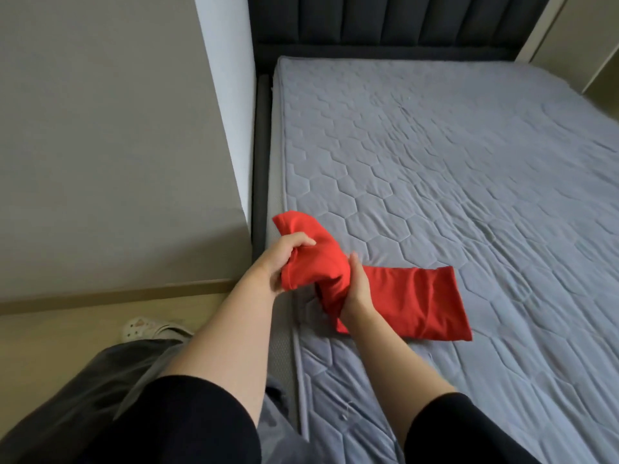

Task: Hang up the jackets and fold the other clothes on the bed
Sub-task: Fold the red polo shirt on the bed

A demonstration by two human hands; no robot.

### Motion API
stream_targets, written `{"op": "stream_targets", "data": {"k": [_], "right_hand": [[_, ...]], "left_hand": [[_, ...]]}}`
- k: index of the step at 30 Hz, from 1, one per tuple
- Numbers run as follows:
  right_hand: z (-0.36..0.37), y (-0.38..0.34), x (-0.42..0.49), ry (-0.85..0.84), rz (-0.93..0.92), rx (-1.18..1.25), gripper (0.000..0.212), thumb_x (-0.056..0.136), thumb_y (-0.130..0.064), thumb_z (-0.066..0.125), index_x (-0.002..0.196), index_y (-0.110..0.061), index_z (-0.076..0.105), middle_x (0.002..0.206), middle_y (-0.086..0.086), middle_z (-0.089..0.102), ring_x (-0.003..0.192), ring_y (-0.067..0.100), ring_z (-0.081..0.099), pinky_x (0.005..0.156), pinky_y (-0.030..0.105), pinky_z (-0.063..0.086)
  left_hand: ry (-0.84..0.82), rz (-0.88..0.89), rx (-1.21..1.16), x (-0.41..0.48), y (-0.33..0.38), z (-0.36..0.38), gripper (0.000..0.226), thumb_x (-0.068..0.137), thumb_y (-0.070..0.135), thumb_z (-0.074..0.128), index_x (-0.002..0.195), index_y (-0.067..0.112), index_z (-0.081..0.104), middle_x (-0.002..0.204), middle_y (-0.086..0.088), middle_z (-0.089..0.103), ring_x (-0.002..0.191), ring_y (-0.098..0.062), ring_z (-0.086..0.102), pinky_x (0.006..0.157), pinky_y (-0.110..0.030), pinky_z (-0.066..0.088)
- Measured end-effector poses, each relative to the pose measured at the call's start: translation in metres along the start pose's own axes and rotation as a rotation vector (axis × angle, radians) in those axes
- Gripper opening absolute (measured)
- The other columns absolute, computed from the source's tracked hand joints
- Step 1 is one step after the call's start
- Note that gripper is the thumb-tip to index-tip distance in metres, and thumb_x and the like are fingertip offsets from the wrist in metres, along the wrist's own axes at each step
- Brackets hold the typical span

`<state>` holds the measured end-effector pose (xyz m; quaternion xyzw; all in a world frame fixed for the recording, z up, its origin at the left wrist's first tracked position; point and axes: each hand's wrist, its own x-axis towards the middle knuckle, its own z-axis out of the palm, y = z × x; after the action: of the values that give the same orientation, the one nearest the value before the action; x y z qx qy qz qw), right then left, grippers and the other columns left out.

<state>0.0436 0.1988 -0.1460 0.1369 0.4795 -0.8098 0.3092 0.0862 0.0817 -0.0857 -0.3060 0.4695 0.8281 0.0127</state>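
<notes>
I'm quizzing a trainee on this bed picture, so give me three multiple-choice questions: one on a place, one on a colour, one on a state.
1. Where does the garment lie? A on the floor; B partly on the mattress, near its edge; C over the headboard.
2. Its colour? A blue; B white; C red.
3. The left hand and right hand: A both grip the garment; B both hang open; C only one holds it.
Answers: 1 B, its far end rests there; 2 C, plainly red; 3 A, both curl round it.
</notes>
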Motion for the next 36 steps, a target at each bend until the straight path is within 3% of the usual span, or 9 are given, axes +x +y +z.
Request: {"op": "stream_targets", "data": {"k": [7,10,13,16,20,26,28,33,36], "right_hand": [[-0.023,-0.002,0.007,-0.081,0.156,0.051,0.066,0.098,-0.05,0.031,0.082,-0.006,0.077,0.081,0.013,0.074,0.07,0.023,0.072,0.06,0.028,0.054],[-0.078,-0.048,0.003,-0.005,0.15,0.15,0.045,0.104,-0.032,0.027,0.122,-0.003,0.056,0.085,0.011,0.071,0.069,0.02,0.07,0.06,0.027,0.053],[-0.134,-0.083,-0.005,0.032,0.105,0.095,0.051,0.094,-0.032,0.054,0.136,-0.003,0.049,0.125,0.008,0.06,0.107,0.018,0.061,0.093,0.028,0.05],[-0.165,-0.105,-0.016,0.037,0.078,-0.111,0.07,0.088,-0.064,0.039,0.113,-0.004,0.066,0.113,0.017,0.068,0.098,0.03,0.068,0.076,0.04,0.058],[-0.155,-0.118,-0.016,0.106,0.096,-0.471,0.053,0.087,-0.06,0.048,0.102,-0.014,0.068,0.086,0.008,0.07,0.072,0.019,0.064,0.06,0.028,0.053],[-0.13,-0.098,-0.01,0.242,0.135,-0.601,0.011,0.082,0.005,0.057,0.086,-0.005,0.06,0.056,0.009,0.06,0.043,0.019,0.057,0.044,0.026,0.05],[-0.135,-0.094,-0.012,0.258,0.263,-0.51,0.019,0.079,0.007,0.052,0.075,-0.011,0.052,0.047,0.005,0.055,0.036,0.016,0.054,0.04,0.022,0.048],[-0.141,-0.092,-0.026,0.2,0.282,-0.565,0.024,0.078,0.011,0.044,0.067,-0.011,0.047,0.046,0.007,0.051,0.035,0.02,0.052,0.036,0.026,0.047],[-0.138,-0.1,-0.023,0.152,0.118,-0.685,0.006,0.088,-0.01,0.061,0.088,-0.007,0.066,0.07,0.009,0.07,0.062,0.021,0.067,0.061,0.033,0.058]], "left_hand": [[0.03,0.058,0.163,-0.008,-0.008,0.032,0.016,0.085,0.013,0.059,0.098,0.005,0.064,0.098,-0.02,0.067,0.076,-0.025,0.062,0.075,-0.033,0.052],[-0.286,-0.035,0.211,-0.01,-0.022,0.066,0.031,0.097,0.038,0.045,0.101,0.012,0.06,0.084,-0.008,0.068,0.063,-0.017,0.066,0.056,-0.026,0.054],[-0.137,0.279,0.853,0.002,-0.046,0.081,0.03,0.098,0.031,0.044,0.105,0.01,0.064,0.083,-0.004,0.069,0.062,-0.017,0.066,0.056,-0.026,0.047],[0.192,0.734,1.47,0.016,-0.071,0.07,0.027,0.091,0.017,0.048,0.108,0.018,0.068,0.113,-0.001,0.064,0.106,-0.022,0.056,0.089,-0.028,0.036],[0.105,0.772,1.689,0.026,-0.098,0.053,0.045,0.098,0.031,0.035,0.142,0.026,0.043,0.153,-0.002,0.031,0.14,-0.019,0.024,0.113,-0.041,0.018],[0.119,0.637,1.517,0.034,-0.1,0.055,0.044,0.101,0.037,0.03,0.144,0.031,0.037,0.156,0.006,0.025,0.145,-0.01,0.012,0.116,-0.047,0.009],[0.204,0.6,1.38,0.038,-0.095,0.06,0.043,0.101,0.035,0.031,0.143,0.029,0.04,0.155,0.005,0.029,0.145,-0.011,0.015,0.116,-0.045,0.012],[0.145,0.604,1.706,0.038,-0.106,0.058,0.052,0.1,0.046,0.025,0.15,0.032,0.023,0.16,0.001,0.01,0.147,-0.018,0.001,0.115,-0.052,0.006],[0.131,0.603,1.766,0.039,-0.111,0.06,0.055,0.098,0.049,0.022,0.151,0.032,0.019,0.161,0.001,0.007,0.147,-0.021,-0.002,0.114,-0.056,0.004]]}}
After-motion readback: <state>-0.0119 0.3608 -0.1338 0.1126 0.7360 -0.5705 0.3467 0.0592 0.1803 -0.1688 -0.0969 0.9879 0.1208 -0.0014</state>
